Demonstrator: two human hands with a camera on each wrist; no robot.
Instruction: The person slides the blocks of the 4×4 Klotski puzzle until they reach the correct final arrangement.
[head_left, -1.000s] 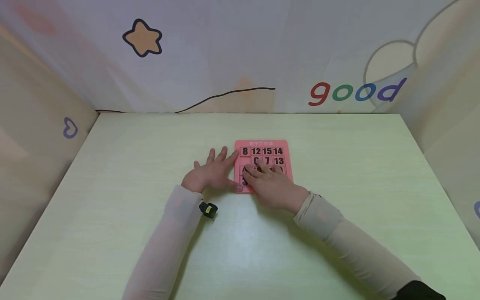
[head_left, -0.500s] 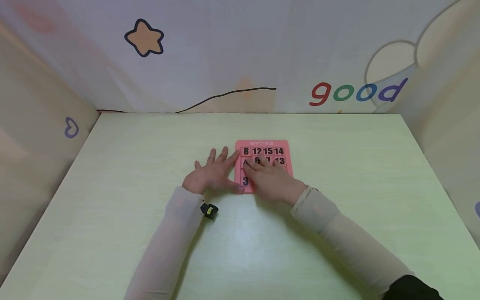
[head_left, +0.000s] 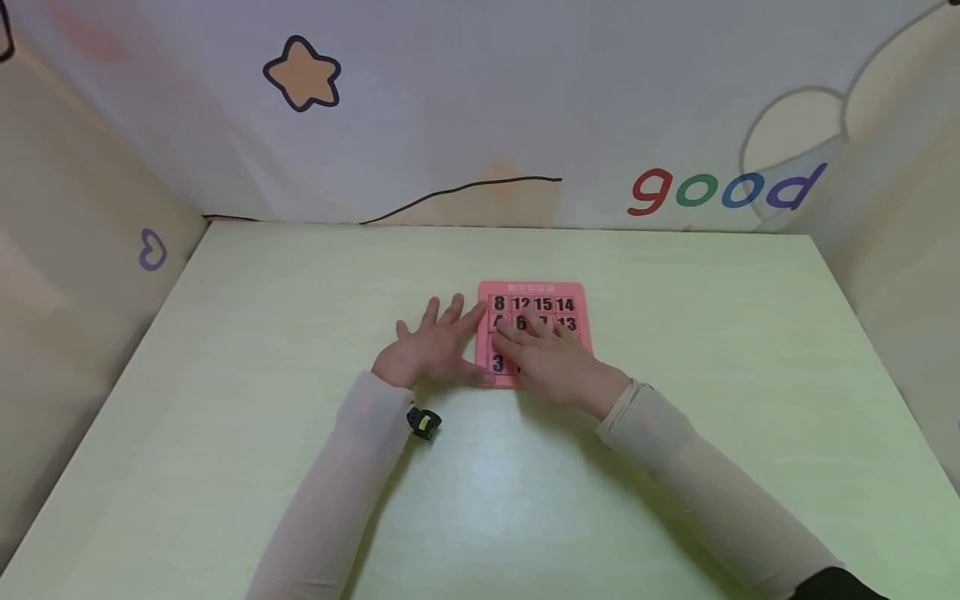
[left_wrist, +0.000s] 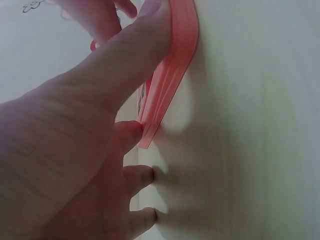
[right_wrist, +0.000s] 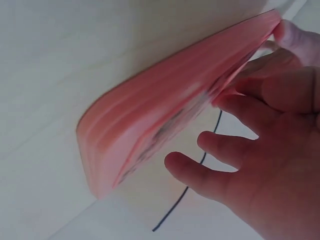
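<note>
A pink sliding number puzzle (head_left: 532, 288) lies flat on the table, its tiles printed with black numbers. Along its left side my left hand (head_left: 435, 350) is spread, with the thumb and index finger touching the edge. In the left wrist view the left thumb (left_wrist: 127, 55) presses against the puzzle's rim (left_wrist: 172, 70), while other fingertips rest on the table. Over the lower part of the board, my right hand (head_left: 555, 364) covers several tiles. One right fingertip is at the 4 tile in the left column. The right wrist view shows the right fingers (right_wrist: 190, 172) apart, some off the board.
The pale green table (head_left: 300, 300) spreads around the puzzle. Behind it rises a printed backdrop (head_left: 450, 100) with a star and the word "good". Fabric walls stand at both sides. A small black device (head_left: 424, 423) sits at the left wrist.
The 4 tile has slid up from the third row to the second row of the left column. My right hand moved slightly up with it. The left hand keeps its place at the edge.
</note>
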